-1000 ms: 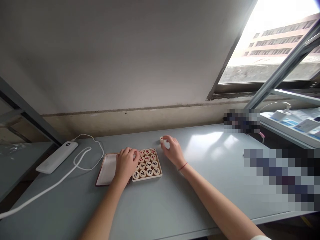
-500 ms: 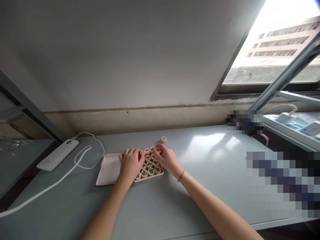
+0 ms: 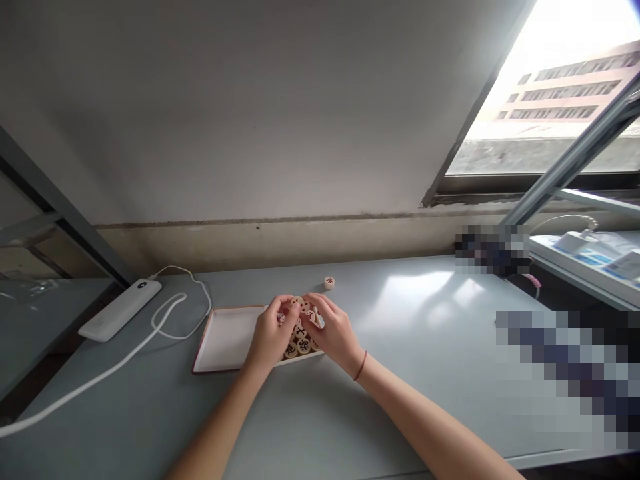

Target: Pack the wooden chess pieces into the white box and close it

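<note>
**Left hand point(image 3: 273, 330) and right hand point(image 3: 336, 331) poised over the box point(image 3: 300, 358)**

The box is lying just below the centre of the frame and is holding round pieces point(image 3: 303, 346); black marks are facing up in the near part, red marks farther up. Both hands are curving inward over it, thumbs and index fingertips nearly meeting at its far end. Pieces are showing between the fingers, one apparently sitting higher than its neighbours. The fingers are hiding the contacts, so whether either hand is gripping a piece or merely touching it, one cannot tell.

A loose piece point(image 3: 329, 283) is standing on the table point(image 3: 380, 427) above the box in the frame, clear of both hands. The lid point(image 3: 225, 340) is lying open at lower left, its edge partly hidden by the left hand.

Risks, as judged:

- Slip: if the fingertips are pressing unevenly, the higher piece is likely to be skidding out and rolling.
- Spill: if a hand is bearing down on one wall, the box may be tipping.
- Knock: if the right hand is swinging upward in the frame, it may be striking the loose piece.
</note>
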{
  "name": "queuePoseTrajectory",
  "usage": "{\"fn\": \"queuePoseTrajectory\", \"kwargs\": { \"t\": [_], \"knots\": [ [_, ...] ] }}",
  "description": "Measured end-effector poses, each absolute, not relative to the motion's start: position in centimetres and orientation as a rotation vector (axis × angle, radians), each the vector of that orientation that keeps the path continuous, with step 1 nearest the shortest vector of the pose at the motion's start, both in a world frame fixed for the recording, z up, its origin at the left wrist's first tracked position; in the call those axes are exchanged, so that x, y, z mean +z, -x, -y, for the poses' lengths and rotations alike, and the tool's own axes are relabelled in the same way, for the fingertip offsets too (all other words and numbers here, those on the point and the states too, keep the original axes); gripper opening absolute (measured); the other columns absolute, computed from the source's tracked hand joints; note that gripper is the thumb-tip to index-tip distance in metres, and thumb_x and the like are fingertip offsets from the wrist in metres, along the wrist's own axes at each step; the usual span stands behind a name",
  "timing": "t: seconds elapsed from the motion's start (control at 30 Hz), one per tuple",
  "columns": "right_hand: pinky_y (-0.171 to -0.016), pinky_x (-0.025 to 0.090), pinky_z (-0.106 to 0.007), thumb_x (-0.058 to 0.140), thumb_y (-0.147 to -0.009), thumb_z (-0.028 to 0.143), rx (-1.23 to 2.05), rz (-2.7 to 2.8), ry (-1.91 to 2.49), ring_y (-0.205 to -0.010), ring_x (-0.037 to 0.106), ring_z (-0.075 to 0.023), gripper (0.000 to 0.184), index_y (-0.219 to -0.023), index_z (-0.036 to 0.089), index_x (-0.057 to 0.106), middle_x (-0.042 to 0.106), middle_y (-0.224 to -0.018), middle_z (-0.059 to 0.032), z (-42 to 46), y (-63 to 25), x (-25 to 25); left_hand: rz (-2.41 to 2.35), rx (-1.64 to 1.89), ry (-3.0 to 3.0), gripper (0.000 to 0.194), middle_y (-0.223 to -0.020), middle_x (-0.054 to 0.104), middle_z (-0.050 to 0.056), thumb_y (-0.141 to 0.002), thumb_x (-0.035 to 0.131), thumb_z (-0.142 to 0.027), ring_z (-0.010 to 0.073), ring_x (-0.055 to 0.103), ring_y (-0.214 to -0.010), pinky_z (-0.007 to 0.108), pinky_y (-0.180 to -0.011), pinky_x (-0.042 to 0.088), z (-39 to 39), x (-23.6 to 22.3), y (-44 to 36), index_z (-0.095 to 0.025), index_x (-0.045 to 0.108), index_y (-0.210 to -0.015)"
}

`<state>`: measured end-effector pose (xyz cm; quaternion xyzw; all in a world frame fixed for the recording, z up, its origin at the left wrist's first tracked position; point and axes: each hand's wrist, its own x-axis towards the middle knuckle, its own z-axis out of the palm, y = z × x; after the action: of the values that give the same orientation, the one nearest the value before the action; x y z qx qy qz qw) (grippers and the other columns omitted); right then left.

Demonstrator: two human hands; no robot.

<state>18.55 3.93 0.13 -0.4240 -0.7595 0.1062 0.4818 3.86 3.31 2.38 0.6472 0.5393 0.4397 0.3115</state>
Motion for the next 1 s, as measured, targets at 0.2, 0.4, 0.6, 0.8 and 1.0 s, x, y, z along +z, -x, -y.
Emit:
{"fn": "queuePoseTrajectory", "kwargs": {
  "t": [0.2,0.4,0.6,0.8,1.0],
  "knots": [
    [-0.077,0.050,-0.034,0.048,-0.085,0.026,0.113,1.618,1.337,-0.090,0.063,-0.0217,0.023,-0.106,0.022,0.056,0.067,-0.099,-0.0082,-7.4,-24.1,-0.2,-1.380,1.381,-1.606,0.027,-0.100,0.068,0.007,-0.087,0.055,-0.040,0.0185,0.065,-0.092,0.031,-0.083,0.052,-3.8,2.2,-3.0,-0.020,0.060,-0.105],
    [-0.074,0.047,-0.036,0.050,-0.080,0.026,0.151,1.669,1.499,-0.083,0.060,-0.0238,0.014,-0.088,0.023,0.060,0.068,-0.086,-0.0051,-9.8,-27.4,-3.0,-1.359,1.429,-1.662,0.026,-0.109,0.061,0.007,-0.086,0.055,-0.031,0.0156,0.063,-0.092,0.030,-0.084,0.054,-4.5,1.6,-2.6,-0.023,0.063,-0.110],
    [-0.084,0.046,-0.041,0.050,-0.083,0.028,0.151,1.711,1.446,-0.092,0.059,-0.0266,0.014,-0.085,0.022,0.062,0.068,-0.091,-0.0093,-8.9,-25.5,-2.2,-1.410,1.333,-1.890,0.026,-0.103,0.060,0.006,-0.088,0.053,-0.029,0.0153,0.063,-0.084,0.030,-0.079,0.055,-4.3,1.3,-3.1,-0.024,0.064,-0.110],
    [-0.067,0.052,-0.027,0.054,-0.086,0.035,0.653,1.781,1.115,-0.074,0.063,-0.0160,0.017,-0.098,0.023,0.058,0.069,-0.089,-0.0032,-4.0,-19.8,1.0,-1.389,1.202,-2.195,0.026,-0.096,0.059,0.004,-0.091,0.050,-0.026,0.0175,0.063,-0.086,0.030,-0.079,0.054,-3.4,1.2,-3.8,-0.026,0.063,-0.113],
    [-0.060,0.053,-0.024,0.054,-0.084,0.031,0.782,1.601,1.117,-0.070,0.064,-0.0142,0.020,-0.100,0.021,0.059,0.068,-0.088,-0.0037,-3.5,-18.9,1.4,-1.315,1.178,-2.295,0.036,-0.105,0.058,0.004,-0.092,0.047,-0.021,0.0174,0.063,-0.092,0.029,-0.082,0.053,-3.0,0.8,-4.5,-0.030,0.054,-0.126]
  ]
}}
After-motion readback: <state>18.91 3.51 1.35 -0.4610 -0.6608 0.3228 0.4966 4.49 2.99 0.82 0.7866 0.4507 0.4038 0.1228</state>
